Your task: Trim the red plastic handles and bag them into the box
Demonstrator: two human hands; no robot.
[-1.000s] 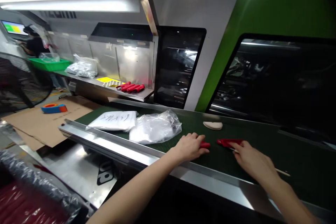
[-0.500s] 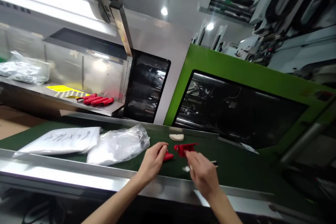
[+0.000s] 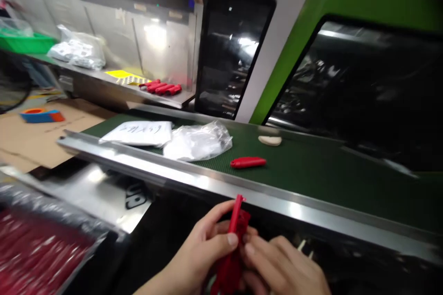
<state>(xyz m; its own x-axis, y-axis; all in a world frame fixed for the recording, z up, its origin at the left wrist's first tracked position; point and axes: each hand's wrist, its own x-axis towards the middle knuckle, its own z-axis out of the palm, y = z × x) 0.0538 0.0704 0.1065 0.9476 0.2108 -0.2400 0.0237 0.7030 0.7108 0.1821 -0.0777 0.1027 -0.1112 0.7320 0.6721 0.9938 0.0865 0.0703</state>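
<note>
My left hand is closed round a red plastic part, with its thumb pressed on the near face. The part stands upright, a narrow tip pointing up. My right hand has its fingers curled against the same part from the right. Two pale slim ends show beyond the right knuckles; what they belong to I cannot make out. Both hands are in front of the conveyor's metal edge. A red handle-shaped piece lies on the green belt beyond them, and behind it is a cream half-round piece.
Clear plastic bags and a white labelled packet lie on the belt. Several red pieces rest on a metal shelf. At lower left is a lined box of red parts. A tape roll sits on cardboard.
The view has tilted down and left. Both hands have drawn back from over the belt and come together round the red part. The handle-shaped piece beside my left hand now lies uncovered.
</note>
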